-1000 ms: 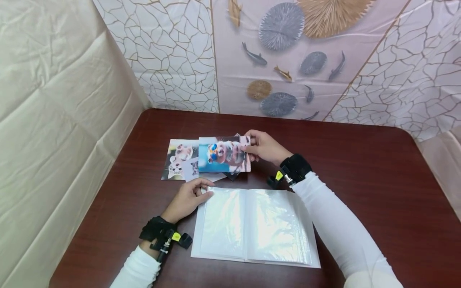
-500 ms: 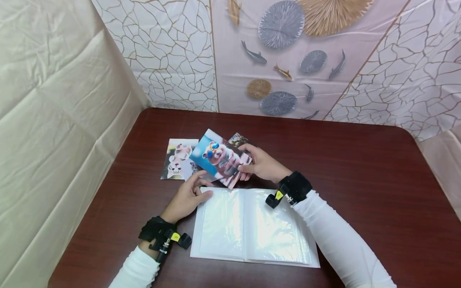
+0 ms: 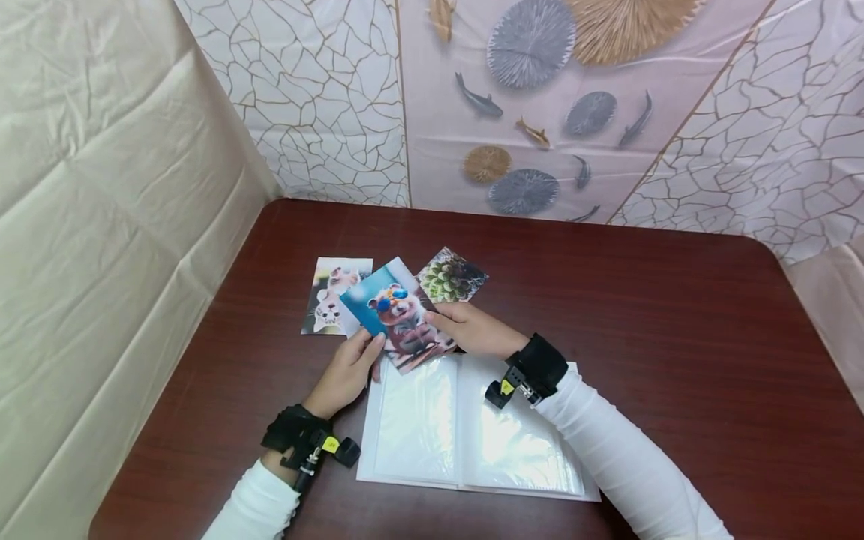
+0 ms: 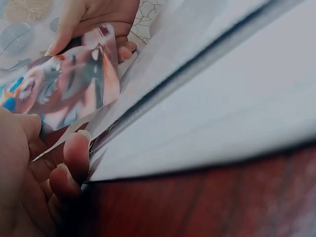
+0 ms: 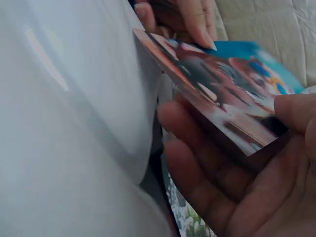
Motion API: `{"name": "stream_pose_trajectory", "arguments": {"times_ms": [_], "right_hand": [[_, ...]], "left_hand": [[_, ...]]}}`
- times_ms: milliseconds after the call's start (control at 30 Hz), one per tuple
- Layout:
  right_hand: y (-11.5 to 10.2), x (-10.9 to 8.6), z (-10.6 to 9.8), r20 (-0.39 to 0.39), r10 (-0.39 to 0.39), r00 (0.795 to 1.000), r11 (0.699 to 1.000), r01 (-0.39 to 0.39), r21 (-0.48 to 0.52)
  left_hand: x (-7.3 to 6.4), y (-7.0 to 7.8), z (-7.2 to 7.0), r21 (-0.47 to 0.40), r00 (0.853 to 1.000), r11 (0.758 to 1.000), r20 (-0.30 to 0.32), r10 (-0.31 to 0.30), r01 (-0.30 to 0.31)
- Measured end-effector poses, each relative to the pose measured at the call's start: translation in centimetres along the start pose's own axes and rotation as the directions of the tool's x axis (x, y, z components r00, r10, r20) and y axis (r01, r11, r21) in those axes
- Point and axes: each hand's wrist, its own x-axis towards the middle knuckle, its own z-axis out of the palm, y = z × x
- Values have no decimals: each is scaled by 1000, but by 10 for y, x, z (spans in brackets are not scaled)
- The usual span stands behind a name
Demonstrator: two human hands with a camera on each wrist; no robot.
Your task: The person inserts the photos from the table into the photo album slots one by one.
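Observation:
Both hands hold one photo print [image 3: 403, 319] of a furry animal in blue sunglasses, tilted above the far edge of an open photo album [image 3: 418, 427]. My left hand [image 3: 346, 375] pinches its left edge, thumb on top. On the opposite edge, my right hand [image 3: 475, 330] grips it with the thumb on the picture and the fingers underneath. In the left wrist view, the album's page edges [image 4: 197, 123] lie right beside the left fingertips. Clear plastic sleeves cover both album pages and shine with glare.
Behind the held print lie a photo of white-faced animals [image 3: 331, 300] and a succulent photo [image 3: 452, 276], both on the dark red-brown table [image 3: 641, 315]. A patterned cloth [image 3: 445, 180] hangs at the table's far edge, and a cream cloth [image 3: 135, 225] hangs on the left.
The animal print has turned diagonal and come nearer the album, uncovering the succulent photo. My left hand has left the album's corner and taken the print's left edge.

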Motion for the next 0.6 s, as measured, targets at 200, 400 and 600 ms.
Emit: {"name": "stream_pose_trajectory", "arguments": {"times_ms": [200,400,600], "right_hand": [[4,0,2,-41,-17,999,1000,17,13],[11,-2,-4,-207,-19,978,995,39,93],[19,-8,-12,-313,85,946,970,-7,241]], "left_hand": [[0,1,0,-6,1000,1000,12,-15,15],[0,1,-1,-19,999,1000,38,-6,7],[-1,2,-1,25,999,999,28,45,-46]]}}
